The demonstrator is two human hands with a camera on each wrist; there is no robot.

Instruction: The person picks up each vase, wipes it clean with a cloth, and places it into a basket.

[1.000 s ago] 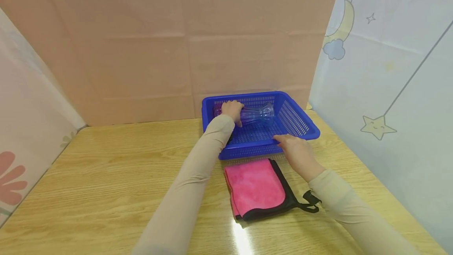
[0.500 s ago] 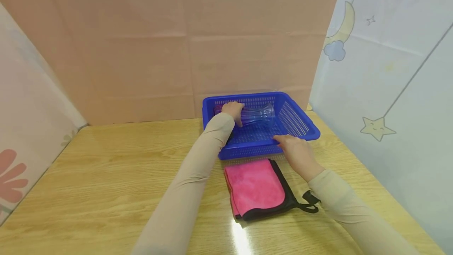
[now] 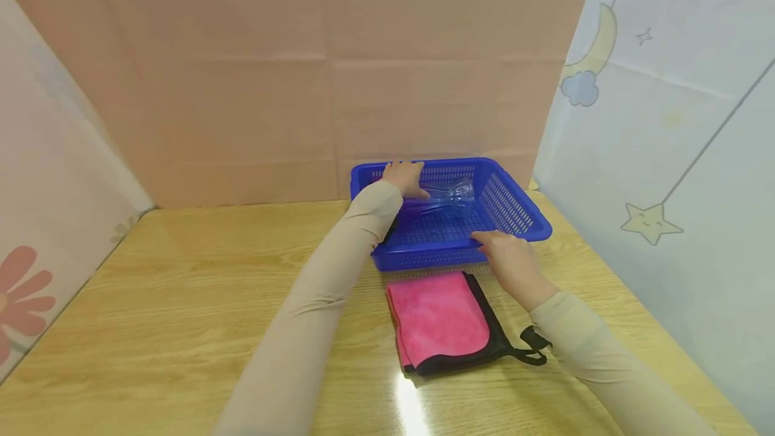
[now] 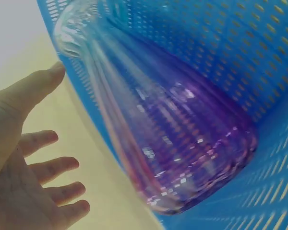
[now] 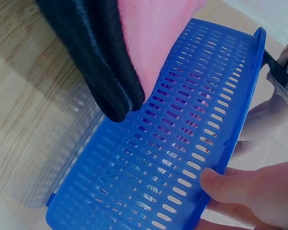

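A ribbed glass vase point(image 4: 173, 129), clear at one end and purple at the other, lies on its side in the blue plastic basket point(image 3: 436, 261). My left hand point(image 3: 404, 177) is over the basket, just above the vase. In the left wrist view its fingers are spread and apart from the glass. My right hand point(image 3: 514, 266) grips the basket's near rim, with the thumb point(image 5: 225, 186) on the outer wall and the fingers over the edge. In front of the basket lies a folded pink cloth point(image 3: 442, 321) with black trim.
The basket stands on a wooden table point(image 3: 212, 301) against a peach backdrop point(image 3: 242, 86). A patterned white sheet point(image 3: 678, 153) hangs close on the right. A black strap loop point(image 3: 529, 354) trails from the cloth toward my right sleeve.
My left hand has let go of the vase and lifted slightly up and away from it. The right hand keeps its place on the rim, and the head view has shifted a little.
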